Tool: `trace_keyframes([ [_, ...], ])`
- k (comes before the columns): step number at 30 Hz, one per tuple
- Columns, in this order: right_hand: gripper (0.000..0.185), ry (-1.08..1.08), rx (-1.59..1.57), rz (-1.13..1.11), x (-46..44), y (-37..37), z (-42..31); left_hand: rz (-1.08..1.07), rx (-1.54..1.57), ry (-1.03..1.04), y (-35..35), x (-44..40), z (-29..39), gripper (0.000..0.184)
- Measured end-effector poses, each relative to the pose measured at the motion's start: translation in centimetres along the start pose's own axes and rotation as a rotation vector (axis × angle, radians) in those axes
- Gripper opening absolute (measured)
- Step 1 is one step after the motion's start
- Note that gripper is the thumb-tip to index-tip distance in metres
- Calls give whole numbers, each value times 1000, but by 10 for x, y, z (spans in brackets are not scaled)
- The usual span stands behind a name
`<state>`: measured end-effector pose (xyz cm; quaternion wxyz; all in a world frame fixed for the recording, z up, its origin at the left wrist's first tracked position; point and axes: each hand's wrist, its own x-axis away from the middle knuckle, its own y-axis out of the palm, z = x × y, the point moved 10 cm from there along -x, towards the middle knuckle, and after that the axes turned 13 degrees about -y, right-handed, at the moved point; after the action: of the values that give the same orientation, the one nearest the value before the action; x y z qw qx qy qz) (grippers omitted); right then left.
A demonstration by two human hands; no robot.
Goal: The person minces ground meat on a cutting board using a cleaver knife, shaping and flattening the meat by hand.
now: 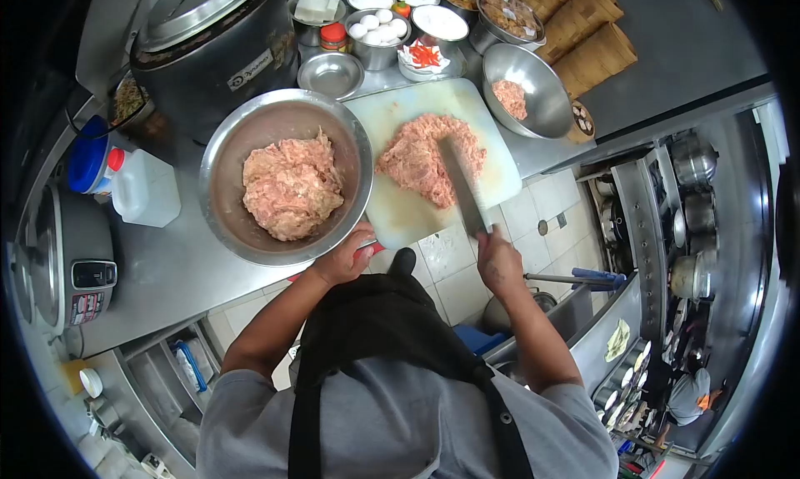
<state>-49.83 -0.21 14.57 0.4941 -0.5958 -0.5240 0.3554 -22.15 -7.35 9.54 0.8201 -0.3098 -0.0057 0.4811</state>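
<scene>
My right hand (498,264) grips the handle of a cleaver (463,183). Its long blade lies over the near right part of a flattened mound of minced meat (412,158) on a pale cutting board (392,216). My left hand (343,258) is at the counter's front edge, close under the rim of a large steel bowl (218,220). Its fingers are curled beside a red strip (377,247); what they hold, if anything, is hidden. Inside that bowl sits a big lump of minced meat (292,187).
Behind the board stand a bowl of eggs (372,55), an empty steel dish (308,75) and a plate of cut red chillies (425,58). A smaller steel bowl (546,75) with some mince is at right. A black cooker (217,70) and a white jug (150,191) stand at left.
</scene>
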Motion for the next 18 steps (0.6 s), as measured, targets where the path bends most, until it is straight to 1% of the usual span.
trace_keyframes([
  [3,29,-102,28,-135,-3,-23,-7,31,11,34,2,7,-1,25],
  [4,26,-71,2,-148,-6,-49,-22,29,11,18,4,7,-3,24],
  [5,24,-38,10,-76,-8,-77,-41,21,18,2,5,9,-3,24],
  [7,22,15,-151,133,-11,-104,-50,32,28,-26,6,5,-6,24],
  [8,24,-15,-223,311,-11,-104,-53,34,41,-32,5,5,-7,23],
  [9,25,-12,-233,411,-13,-85,-44,37,54,-39,5,5,-7,23],
  [11,27,28,-39,149,-21,-20,-23,54,85,-53,4,5,-8,23],
  [13,29,-99,17,-212,-27,17,-21,86,115,-74,3,9,-10,23],
  [14,31,-63,4,-226,-28,12,-7,76,93,-89,2,11,-11,23],
  [15,27,-159,-32,-159,-35,-17,-17,84,70,-105,2,8,-14,23],
  [17,24,-124,-61,-94,-40,-73,-45,59,37,-147,3,21,-12,24],
  [18,21,-146,-73,-18,-45,-91,-53,63,21,-152,-1,19,-10,24],
])
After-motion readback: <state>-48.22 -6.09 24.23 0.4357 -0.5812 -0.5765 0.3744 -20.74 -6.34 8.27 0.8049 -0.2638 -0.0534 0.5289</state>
